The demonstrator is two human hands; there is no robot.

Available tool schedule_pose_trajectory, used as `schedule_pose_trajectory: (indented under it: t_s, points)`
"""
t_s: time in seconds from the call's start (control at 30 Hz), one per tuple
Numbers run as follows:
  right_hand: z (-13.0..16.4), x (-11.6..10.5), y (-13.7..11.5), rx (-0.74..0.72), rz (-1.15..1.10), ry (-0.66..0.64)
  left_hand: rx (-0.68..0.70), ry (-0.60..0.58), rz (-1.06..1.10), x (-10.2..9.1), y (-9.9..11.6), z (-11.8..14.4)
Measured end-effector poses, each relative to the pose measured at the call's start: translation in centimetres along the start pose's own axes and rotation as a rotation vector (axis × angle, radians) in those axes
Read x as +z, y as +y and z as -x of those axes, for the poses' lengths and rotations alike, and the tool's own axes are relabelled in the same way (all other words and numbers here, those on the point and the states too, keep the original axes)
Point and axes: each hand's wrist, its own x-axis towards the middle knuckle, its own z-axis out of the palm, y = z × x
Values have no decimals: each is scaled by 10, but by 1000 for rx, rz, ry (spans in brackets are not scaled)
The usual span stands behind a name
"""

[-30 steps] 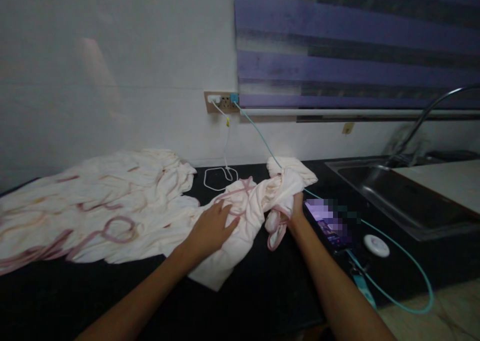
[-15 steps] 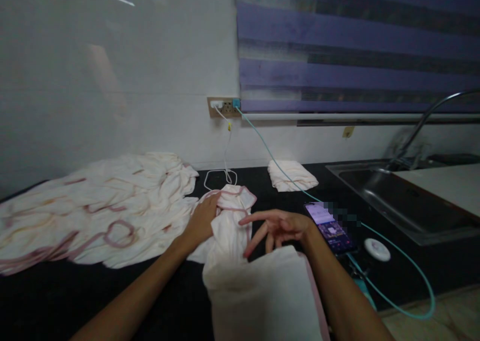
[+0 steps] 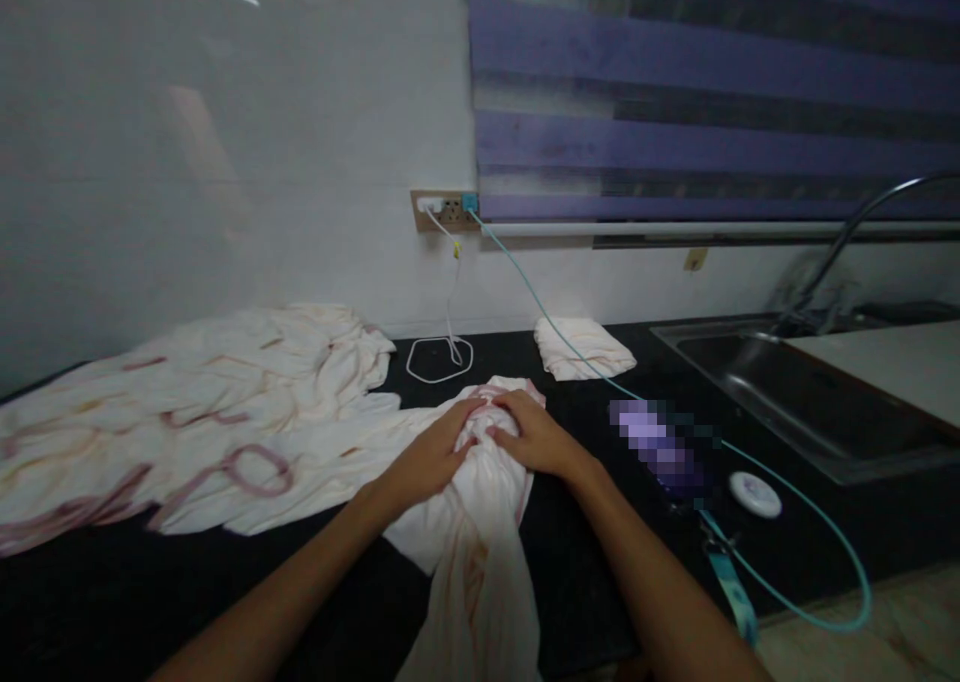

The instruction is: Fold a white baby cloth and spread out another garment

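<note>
A white cloth with pink edging [image 3: 484,552] lies bunched on the black counter in front of me, its near end hanging down toward the bottom of the view. My left hand [image 3: 439,454] closes on the gathered part from the left, thumb on top. From the right, my right hand [image 3: 534,436] grips the same bunch, its fingers close to those of the left. Part of the cloth spreads out beyond and beneath both hands. To the left, touching or close to it, is a large crumpled heap of white fabric with pink trim [image 3: 225,412].
A folded white cloth [image 3: 585,349] lies near the wall. On the right are a phone [image 3: 660,452] with a teal cable [image 3: 825,534], a white round object [image 3: 755,494] and a steel sink [image 3: 795,392]. A white cord [image 3: 439,359] loops below the wall socket [image 3: 450,211].
My right hand, spread above the cloth before, has moved up and left and closed on it. The raised near flap has dropped, and the cloth is bunched between both hands.
</note>
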Motion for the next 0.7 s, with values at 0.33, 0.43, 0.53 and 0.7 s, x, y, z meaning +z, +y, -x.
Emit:
schedule_pose_trajectory:
  t_s: [0.33, 0.43, 0.53, 0.7]
  points:
    - [3, -9, 16, 296, 232, 172, -395, 201, -644, -31, 17, -8]
    - [4, -16, 16, 407, 291, 266, -464, 258, -693, -53, 13, -5]
    - [8, -21, 16, 516, 393, 367, -445, 423, -692, -70, 9, -2]
    - [8, -26, 8, 461, 470, 386, -205, 275, -395, -50, 24, -3]
